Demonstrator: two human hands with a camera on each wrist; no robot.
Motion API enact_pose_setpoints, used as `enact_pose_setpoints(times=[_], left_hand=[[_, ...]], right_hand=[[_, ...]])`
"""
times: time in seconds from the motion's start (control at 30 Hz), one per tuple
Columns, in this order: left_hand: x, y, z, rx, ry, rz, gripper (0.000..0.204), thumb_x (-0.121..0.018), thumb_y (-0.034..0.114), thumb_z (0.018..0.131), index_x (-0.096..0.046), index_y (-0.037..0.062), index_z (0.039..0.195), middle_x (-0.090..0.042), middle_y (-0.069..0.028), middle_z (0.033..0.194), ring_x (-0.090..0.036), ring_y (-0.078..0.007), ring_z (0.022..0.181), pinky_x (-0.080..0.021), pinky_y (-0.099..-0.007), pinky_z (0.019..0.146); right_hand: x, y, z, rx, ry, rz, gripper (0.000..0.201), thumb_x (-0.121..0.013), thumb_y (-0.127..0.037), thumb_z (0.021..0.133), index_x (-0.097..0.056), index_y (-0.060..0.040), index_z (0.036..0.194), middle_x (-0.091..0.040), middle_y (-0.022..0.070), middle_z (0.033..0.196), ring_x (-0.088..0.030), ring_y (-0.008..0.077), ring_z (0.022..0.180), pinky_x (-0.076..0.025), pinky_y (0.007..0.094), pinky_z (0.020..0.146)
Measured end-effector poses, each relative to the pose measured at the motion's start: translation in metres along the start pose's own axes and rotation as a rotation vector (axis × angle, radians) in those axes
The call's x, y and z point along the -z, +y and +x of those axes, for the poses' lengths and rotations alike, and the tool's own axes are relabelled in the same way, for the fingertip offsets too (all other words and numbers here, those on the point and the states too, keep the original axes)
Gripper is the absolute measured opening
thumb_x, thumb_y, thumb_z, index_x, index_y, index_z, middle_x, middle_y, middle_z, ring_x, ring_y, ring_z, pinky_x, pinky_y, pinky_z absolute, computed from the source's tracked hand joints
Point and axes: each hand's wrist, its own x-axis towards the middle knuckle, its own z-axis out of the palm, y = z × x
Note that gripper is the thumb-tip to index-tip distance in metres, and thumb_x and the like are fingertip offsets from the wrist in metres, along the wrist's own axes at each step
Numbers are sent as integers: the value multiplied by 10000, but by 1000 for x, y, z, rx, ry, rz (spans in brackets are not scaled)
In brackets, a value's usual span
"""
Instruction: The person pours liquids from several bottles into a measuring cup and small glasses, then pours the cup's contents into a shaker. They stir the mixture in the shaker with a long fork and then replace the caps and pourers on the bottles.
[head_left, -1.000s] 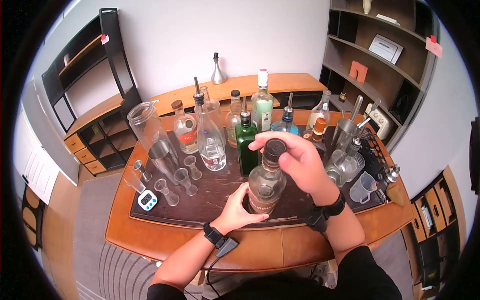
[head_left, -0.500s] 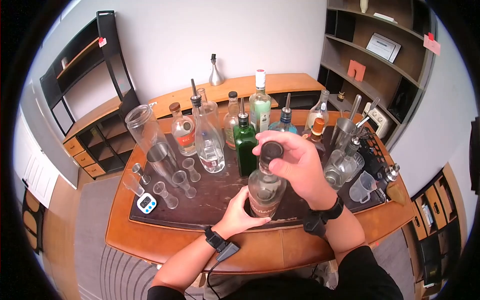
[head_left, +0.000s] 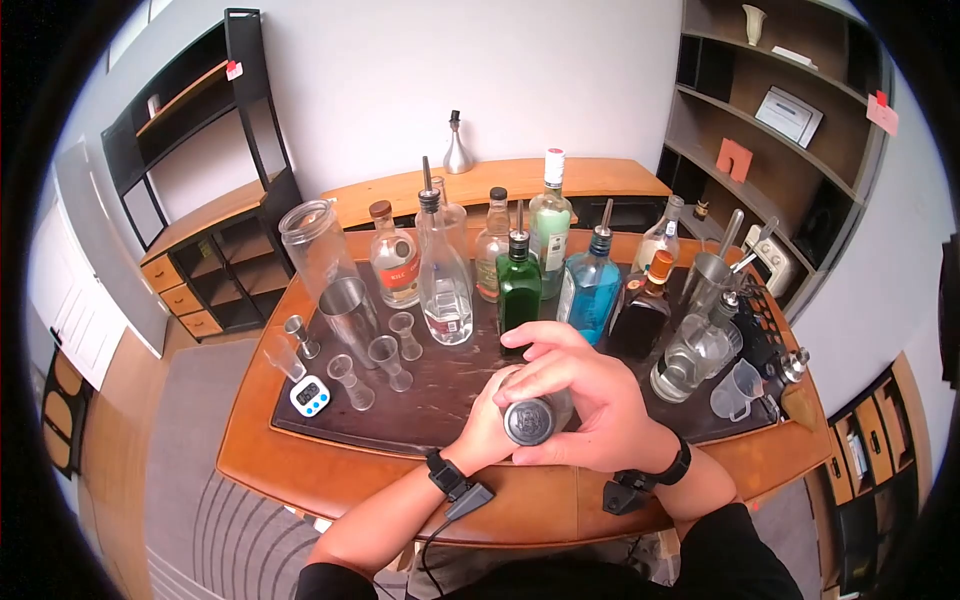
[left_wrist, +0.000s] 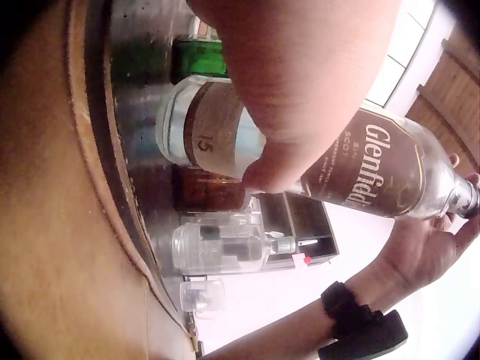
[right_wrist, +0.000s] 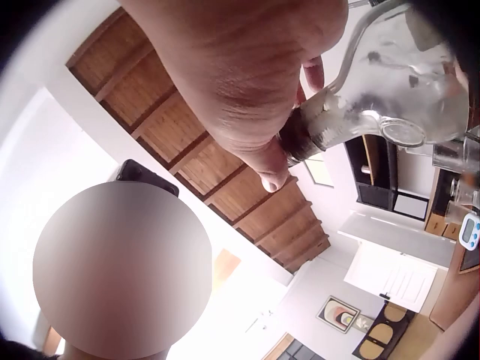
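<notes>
A clear glass bottle with a brown label (left_wrist: 375,161) leans so that its dark round cap (head_left: 529,422) faces the head camera. My left hand (head_left: 485,428) grips the lower part of its body, thumb across the label in the left wrist view. Around the neck, just at the cap, curl the thumb and fingers of my right hand (head_left: 595,405); the right wrist view shows the thumb against the dark cap (right_wrist: 301,139). Whether the base touches the dark mat (head_left: 420,400) is unclear. Behind the hands stands a green bottle (head_left: 519,290) with a pourer.
Left on the table are a steel tin (head_left: 349,310), several small glass jiggers (head_left: 390,362) and a white timer (head_left: 310,397). Behind stand several bottles, one blue (head_left: 590,290). On the right are a dark brown bottle (head_left: 640,318), a clear bottle (head_left: 690,360) and a plastic jug (head_left: 736,390).
The bottle's top has come down and toward the person, and the right hand has moved down with it. The left hand still grips the body. The head view has shifted slightly.
</notes>
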Motion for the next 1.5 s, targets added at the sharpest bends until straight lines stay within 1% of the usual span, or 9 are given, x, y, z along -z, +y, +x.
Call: enact_pose_setpoints(times=[0.1,0.47,0.63,0.7,0.83,0.9,1.03,1.27,1.5], left_hand=[[-7,-36,-7,13,73,-65,593,-840,264,760,-592,83,1268,-610,-135,1233,-625,-310,1143,-506,-429,967],[3,-30,-6,37,94,137,766,-897,296,682,-517,53,1302,-597,-160,1253,-593,-333,1176,-471,-452,1014],[5,-12,-12,32,9,201,849,-906,282,624,-504,60,1339,-605,-153,1250,-570,-353,1185,-450,-464,1029],[6,1,-13,-32,-45,318,863,-916,290,602,-512,54,1327,-612,-149,1238,-580,-346,1156,-455,-457,1012],[1,6,-14,39,-169,149,872,-923,308,604,-512,38,1324,-621,-129,1218,-604,-296,1152,-456,-418,1032],[-1,8,-13,59,-210,74,866,-926,294,615,-508,32,1328,-626,-113,1230,-611,-238,1161,-455,-390,1046],[-1,9,-14,155,-265,-59,856,-930,263,627,-506,32,1334,-626,-98,1256,-592,-187,1176,-450,-375,1051],[-4,11,-11,110,-201,46,863,-920,289,636,-497,37,1346,-620,-119,1248,-604,-238,1170,-456,-397,1045],[-6,5,-14,79,-136,221,873,-923,290,624,-501,37,1345,-610,-134,1267,-602,-266,1180,-463,-409,1041]], right_hand=[[0,-1,-1,20,-17,-9,515,-937,-228,712,-682,-101,1141,-734,69,1125,-517,337,1292,-399,441,1013],[-2,-5,0,69,11,-68,531,-950,-161,684,-646,-106,1116,-724,62,1121,-527,338,1281,-407,436,1011],[2,8,-3,-8,294,-20,503,-873,-36,715,-537,-91,1084,-668,68,1086,-533,303,1260,-396,449,1068],[12,8,4,-86,376,-8,421,-779,-81,833,-501,-74,1148,-661,106,1122,-574,228,1170,-414,397,1055],[45,27,3,-209,300,407,378,-493,-263,1070,-491,-38,1374,-636,158,1281,-588,220,1193,-413,363,1068],[49,27,10,-237,308,639,377,-425,-239,1091,-512,-5,1373,-632,175,1282,-584,231,1197,-418,371,1066],[57,44,7,-234,255,662,330,-473,-186,1077,-569,27,1310,-633,172,1269,-577,219,1206,-476,367,1022],[47,39,6,-277,528,505,200,-681,-59,962,-637,-9,1150,-689,75,1070,-639,140,995,-527,294,894],[49,33,3,-236,531,439,124,-662,-66,973,-580,-41,1064,-667,65,1103,-622,123,993,-510,279,871]])
